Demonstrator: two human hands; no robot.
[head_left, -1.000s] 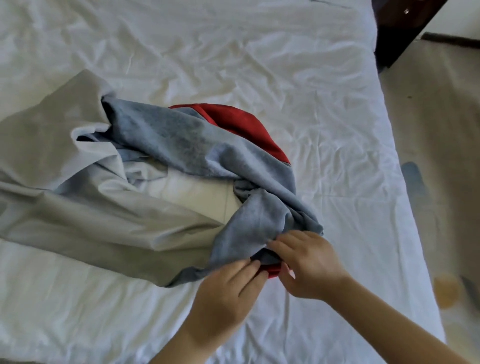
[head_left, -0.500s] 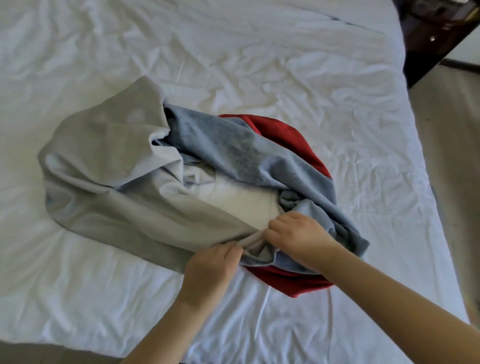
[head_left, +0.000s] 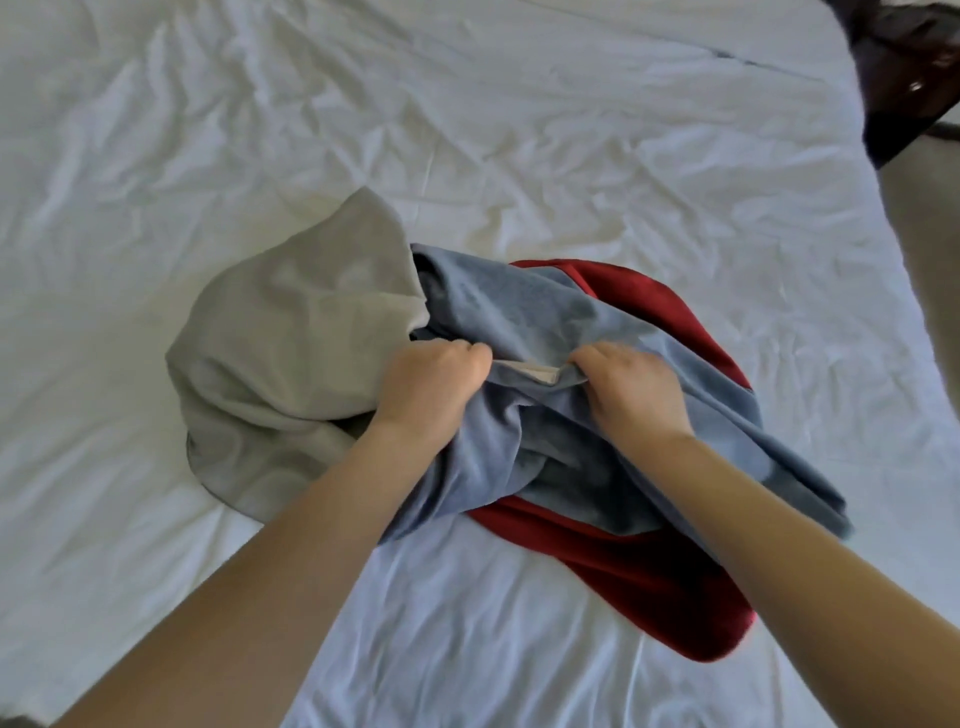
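Note:
A crumpled heap of cloth lies mid-bed: a light grey piece (head_left: 291, 358) on the left, a blue-grey piece (head_left: 524, 317) over the middle, and a red cushion-like thing (head_left: 639, 577) showing beneath on the right and front. My left hand (head_left: 431, 384) grips the bunched fabric where grey meets blue. My right hand (head_left: 628, 384) grips the blue-grey cloth a short way to the right. A pale strip (head_left: 530, 371) of cloth shows stretched between the two hands. Both fists are curled, knuckles up.
The heap sits on a wrinkled white bedsheet (head_left: 467, 130) that fills most of the view. The bed's right edge runs down the right side, with floor (head_left: 935, 249) beyond. A dark wooden piece of furniture (head_left: 909, 78) stands at the top right corner.
Both hands moved away from me, from the heap's front edge up onto its middle, and drew apart. The grey cloth bunched in toward the centre, and more red shows in front.

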